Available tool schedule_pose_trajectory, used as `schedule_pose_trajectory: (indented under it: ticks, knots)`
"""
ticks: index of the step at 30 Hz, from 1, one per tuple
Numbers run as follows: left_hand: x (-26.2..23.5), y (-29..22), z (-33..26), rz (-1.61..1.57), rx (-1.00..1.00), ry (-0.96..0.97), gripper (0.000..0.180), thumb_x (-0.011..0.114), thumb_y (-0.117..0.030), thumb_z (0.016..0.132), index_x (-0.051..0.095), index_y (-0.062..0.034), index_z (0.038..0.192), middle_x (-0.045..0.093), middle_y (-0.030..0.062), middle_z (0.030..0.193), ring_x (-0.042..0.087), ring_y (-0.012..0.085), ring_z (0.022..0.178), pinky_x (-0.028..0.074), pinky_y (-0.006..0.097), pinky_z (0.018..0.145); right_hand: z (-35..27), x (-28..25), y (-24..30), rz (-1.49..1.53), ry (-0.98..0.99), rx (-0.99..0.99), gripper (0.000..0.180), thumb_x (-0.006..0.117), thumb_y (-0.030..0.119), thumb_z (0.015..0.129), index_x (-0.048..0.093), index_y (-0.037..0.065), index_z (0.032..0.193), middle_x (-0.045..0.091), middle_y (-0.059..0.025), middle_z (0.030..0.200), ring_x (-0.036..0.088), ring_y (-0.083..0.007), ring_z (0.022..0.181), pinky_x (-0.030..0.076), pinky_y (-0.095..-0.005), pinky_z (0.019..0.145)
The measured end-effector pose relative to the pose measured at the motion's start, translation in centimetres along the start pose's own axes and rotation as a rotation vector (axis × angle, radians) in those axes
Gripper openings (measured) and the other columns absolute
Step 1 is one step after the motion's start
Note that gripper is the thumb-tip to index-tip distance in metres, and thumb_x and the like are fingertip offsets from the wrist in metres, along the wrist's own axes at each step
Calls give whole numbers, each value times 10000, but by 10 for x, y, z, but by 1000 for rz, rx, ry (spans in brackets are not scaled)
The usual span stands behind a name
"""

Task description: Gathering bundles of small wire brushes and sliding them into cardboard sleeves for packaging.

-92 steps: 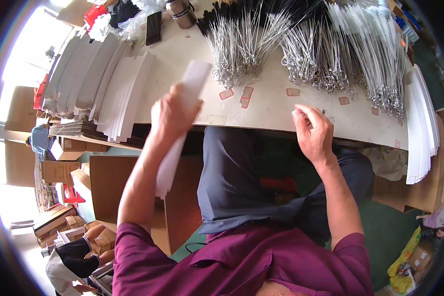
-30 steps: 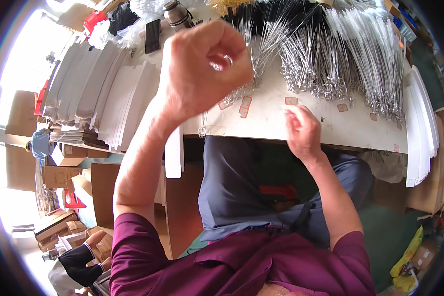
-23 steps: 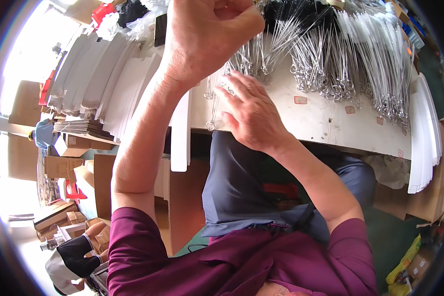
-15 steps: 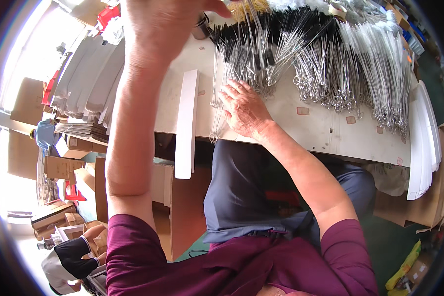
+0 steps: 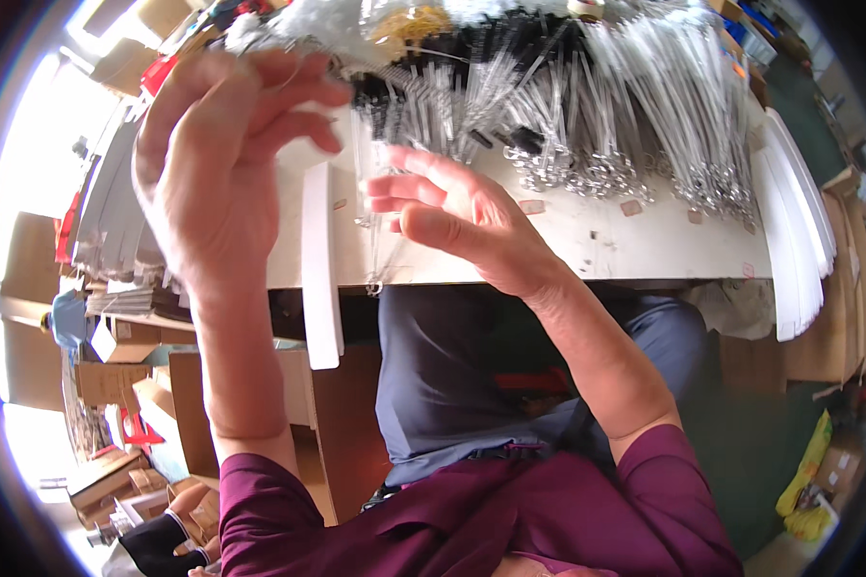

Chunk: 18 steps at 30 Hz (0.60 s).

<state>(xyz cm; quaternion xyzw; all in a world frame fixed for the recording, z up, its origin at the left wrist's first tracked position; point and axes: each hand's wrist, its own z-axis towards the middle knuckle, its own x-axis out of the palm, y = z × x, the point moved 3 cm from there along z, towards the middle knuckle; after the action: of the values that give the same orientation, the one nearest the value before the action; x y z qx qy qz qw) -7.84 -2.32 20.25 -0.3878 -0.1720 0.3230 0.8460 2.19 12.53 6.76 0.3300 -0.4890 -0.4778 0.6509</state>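
Observation:
My left hand (image 5: pixel 223 159) is raised over the left part of the table, its fingers bent and smeared by motion. Thumb and forefinger come together around something thin, perhaps a wire, too blurred to name. My right hand (image 5: pixel 471 216) hovers above the near edge, fingers apart and nothing in them. Just left of its fingertips lie a few thin wire-handled brushes (image 5: pixel 373 245), loops toward me. Beyond it spreads a heap of black-bristled brushes (image 5: pixel 510 67) with metal loop ends. Further right lie white-bristled brushes (image 5: pixel 678 115). A long white card strip (image 5: pixel 320 264) overhangs the table edge below my left hand.
Stacks of white strips stand at the left (image 5: pixel 115 207) and the right end (image 5: pixel 794 231) of the white table (image 5: pixel 548 245). Yellow bristled pieces (image 5: pixel 409 27) and a tape roll (image 5: pixel 585 10) sit at the back. Cardboard boxes (image 5: pixel 115 383) and another person (image 5: pixel 159 543) are at left.
My left hand has come back from the far side of the table, down and to the left. My right hand has lifted off the table, and its fingers have spread. The view has shifted.

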Motion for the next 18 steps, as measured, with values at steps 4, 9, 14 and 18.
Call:
schedule_pose_trajectory:
  ticks: [4, 9, 14, 18]
  knots:
    - [11, -3, -24, -135, -9, -89, 156, 487, -67, 1008, 580, 56, 981, 686, 247, 1024, 740, 359, 843, 586, 387, 597, -3, 1, 27, 271, -30, -152, 682, 494, 480, 1073, 374, -6, 1536, 598, -247, 1375, 611, -322, 1261, 511, -439, 1020]
    - [15, 1, -49, -152, -86, -80, 119, 508, -46, 992, 580, 38, 948, 675, 215, 978, 731, 328, 769, 579, 372, 532, -8, -3, 45, 371, -193, -237, 528, 405, 409, 1115, 448, 34, 1485, 640, -248, 1302, 666, -345, 1168, 560, -452, 946]
    - [41, 38, -80, -240, -368, -149, 64, 582, 10, 931, 588, 19, 868, 709, 219, 903, 732, 307, 724, 581, 362, 488, -16, -23, 43, 411, -302, -273, 497, 401, 359, 1123, 469, 0, 1461, 670, -255, 1237, 696, -356, 1098, 567, -463, 948]
    - [58, 76, -110, -189, -540, -126, 100, 606, -109, 949, 571, -20, 918, 702, 240, 942, 684, 279, 655, 555, 357, 512, -32, -43, 32, 382, -452, -272, 476, 397, 307, 1127, 493, -58, 1416, 700, -156, 962, 720, -318, 924, 577, -466, 909]
